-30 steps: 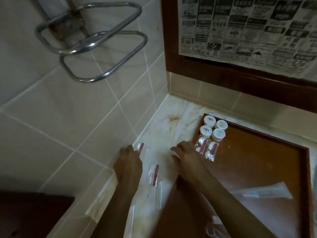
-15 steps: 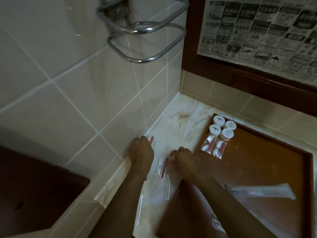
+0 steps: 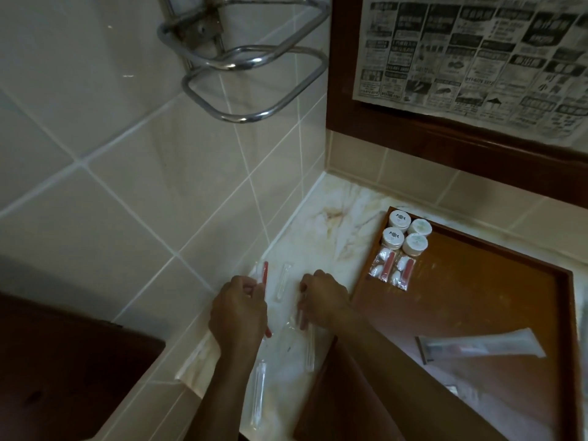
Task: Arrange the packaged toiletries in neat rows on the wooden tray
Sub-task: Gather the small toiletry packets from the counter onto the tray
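A sheet of newspaper [image 3: 477, 58] fixed inside the dark wooden frame [image 3: 343, 90] on the wall is packed with blocks of classified-style print, most of it too blurred to read, though what appear to be phone numbers in bold digits stand near its lower left corner, none clear enough to quote with confidence. On the wooden tray [image 3: 477, 297], two of the four small white round jars [image 3: 399, 218] carry a dark emblem on their lids, with no legible wording. The other two lids [image 3: 420, 226] bear only a faint pale mark.
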